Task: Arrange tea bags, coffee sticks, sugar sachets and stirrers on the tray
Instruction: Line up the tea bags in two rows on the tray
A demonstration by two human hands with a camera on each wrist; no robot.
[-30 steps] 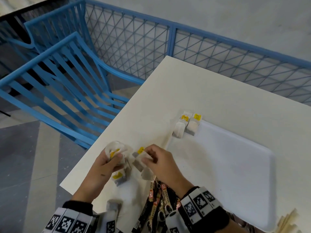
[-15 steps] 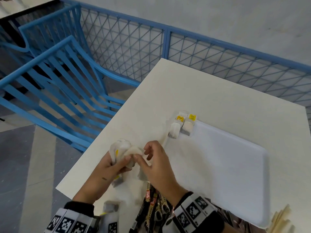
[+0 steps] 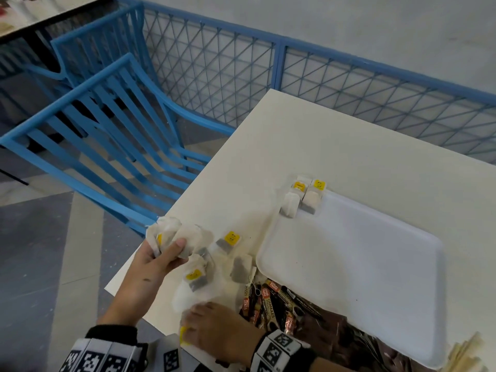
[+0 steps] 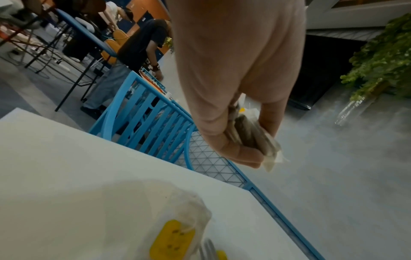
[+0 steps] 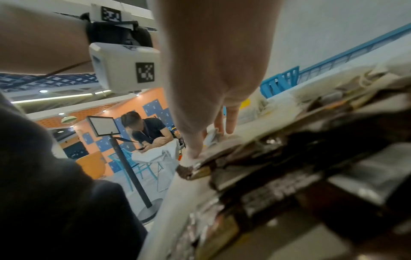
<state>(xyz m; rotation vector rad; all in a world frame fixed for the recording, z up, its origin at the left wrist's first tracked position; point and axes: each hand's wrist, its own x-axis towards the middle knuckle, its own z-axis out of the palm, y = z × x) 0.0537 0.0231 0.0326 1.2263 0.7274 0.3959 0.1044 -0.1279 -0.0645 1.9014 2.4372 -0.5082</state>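
The left hand grips a bunch of tea bags — thumb and fingers curled round them, raised off the table. Between the two hands lie loose tea bags with yellow tags. The right hand, nearer the body, rests fingers-down on a tea bag at the table's near edge; whether it pinches it I cannot tell. Just right of that hand lie dark coffee sticks. Further right sits the white tray — two tea bags at its far-left corner.
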